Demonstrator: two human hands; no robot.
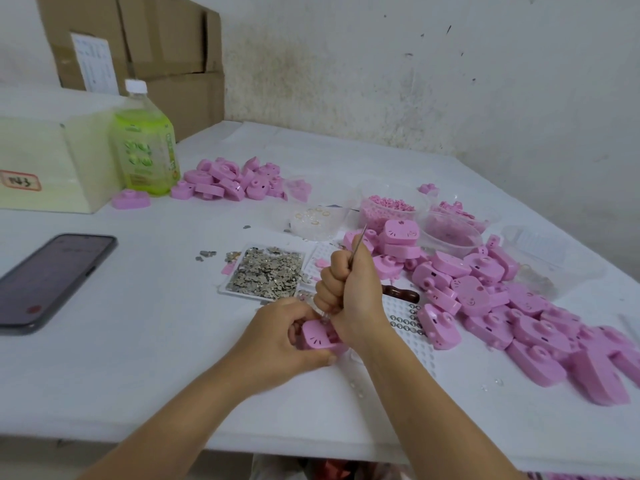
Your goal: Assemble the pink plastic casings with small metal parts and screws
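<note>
Casing (317, 339), long axis L-R, in L hand (284, 336) grip; R hand (349, 285) fist round upright tool (358, 244).

Both my forearms reach forward; left hand (287, 332) grips the pink casing (316, 338), right hand (349, 282) makes a fist around a thin tool (358, 243).

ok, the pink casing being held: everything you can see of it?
A rounded pink plastic casing, matte, with short dark whisker-like marks on its upward face. It is low over the white table, front centre. The left hand curls round its left side and near edge; the right hand, fisted on a thin metal tool, meets its top right, hiding that part.
</note>
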